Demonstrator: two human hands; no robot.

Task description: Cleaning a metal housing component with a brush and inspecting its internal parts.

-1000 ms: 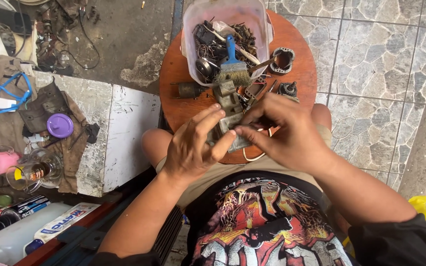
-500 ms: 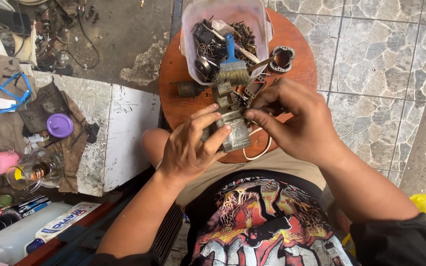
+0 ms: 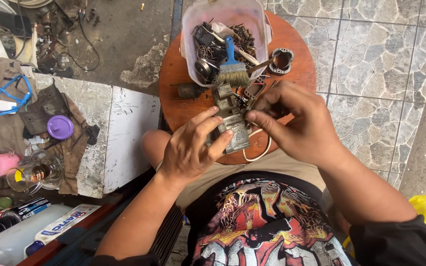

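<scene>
The round wooden table (image 3: 183,106) carries a clear plastic tub (image 3: 223,19) full of small parts, and a blue-handled brush (image 3: 232,66) leans on the near rim of this tub. Just in front of the tub, the left hand (image 3: 191,150) closes around a grey metal part (image 3: 232,125) and now holds it more upright than a moment ago. The right hand (image 3: 301,125) has moved to the top of the part, and its fingertips pinch something small there, so the work is now on the upper end.

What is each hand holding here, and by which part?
The left hand grips a grimy metal engine part around its lower body. The right hand pinches at its upper side; whether it holds anything small cannot be told.
</scene>
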